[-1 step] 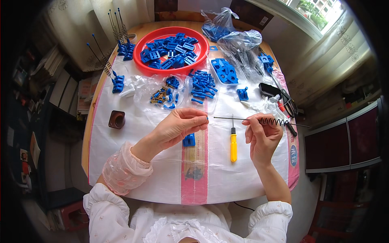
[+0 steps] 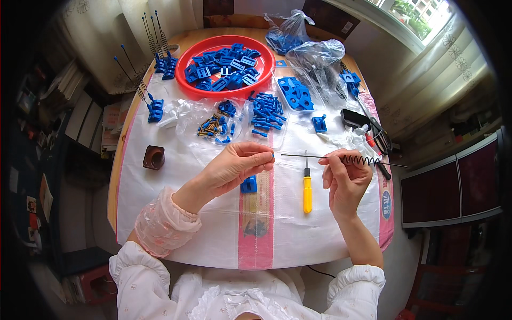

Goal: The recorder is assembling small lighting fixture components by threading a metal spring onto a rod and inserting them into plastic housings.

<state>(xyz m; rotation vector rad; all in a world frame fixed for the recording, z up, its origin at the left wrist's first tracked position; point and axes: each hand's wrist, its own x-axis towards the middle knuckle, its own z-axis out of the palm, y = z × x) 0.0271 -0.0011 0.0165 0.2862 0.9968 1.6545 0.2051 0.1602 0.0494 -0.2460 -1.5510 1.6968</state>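
Above the table, the right hand pinches a thin, black, part-coiled wire, long axis crosswise, straight end pointing left toward the tiny blue piece pinched in the left hand.

left hand and right hand each pinch, fingers bent.

This looks like a room in a home. A flower-patterned curtain hangs left of the red tray, another curtain well to its right, by a daylit window. Stacked papers sit farther left of it, a dark-doored cabinet far right; the wooden surface under it wears a pink-striped sheet.
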